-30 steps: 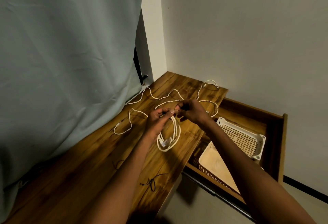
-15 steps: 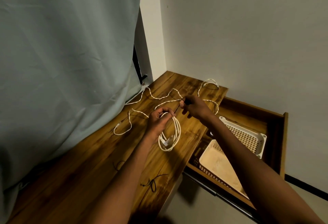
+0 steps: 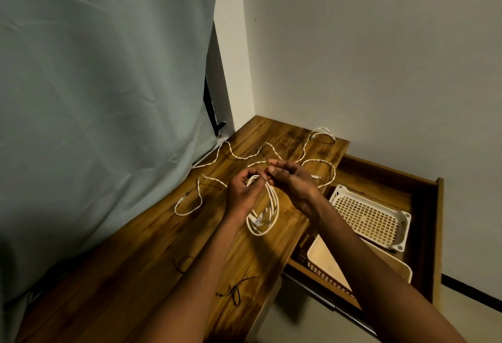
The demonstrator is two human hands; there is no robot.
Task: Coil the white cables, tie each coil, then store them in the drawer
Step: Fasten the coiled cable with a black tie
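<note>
From the head view, the left hand gripped the top of a white coil hanging down to the counter, while the right hand, close against it, pinched something small there that I could not make out. The cable looked light, limp and springy, best held where the loops bunch. A second white cable sprawled loose beyond; the open drawer was half hidden by the right arm.
</note>
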